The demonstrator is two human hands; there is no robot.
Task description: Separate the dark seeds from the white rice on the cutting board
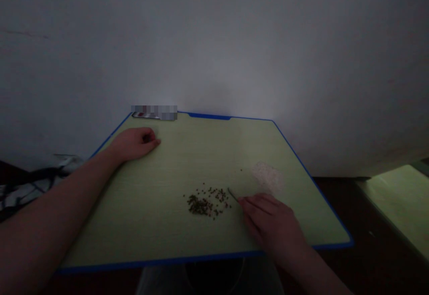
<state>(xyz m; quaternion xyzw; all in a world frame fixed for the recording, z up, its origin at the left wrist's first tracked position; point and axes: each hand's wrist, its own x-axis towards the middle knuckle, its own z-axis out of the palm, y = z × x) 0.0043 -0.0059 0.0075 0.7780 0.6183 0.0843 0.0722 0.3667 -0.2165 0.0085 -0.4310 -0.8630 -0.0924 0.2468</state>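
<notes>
My right hand (270, 223) pinches slim, bent-tip tweezers (233, 195), as far as their thin visible end shows; the rest is hidden by my fingers. Their tip is just right of a loose pile of small dark grains (200, 205), with some paler bits mixed in along its right side. Beyond my right hand lies a flat patch of fine whitish grains (268, 176). A single dark grain (241, 170) sits apart, left of that patch. My left hand (136, 143) rests on the far left of the table, fingers loosely curled and nothing visible in them.
The pale yellow-green table (161, 223) has a blue rim and stands against a white wall (214, 40). A flat, partly blurred-out object (154, 115) lies at the back left corner. Dark cables (50, 176) are at left; another pale surface (398, 201) is at right.
</notes>
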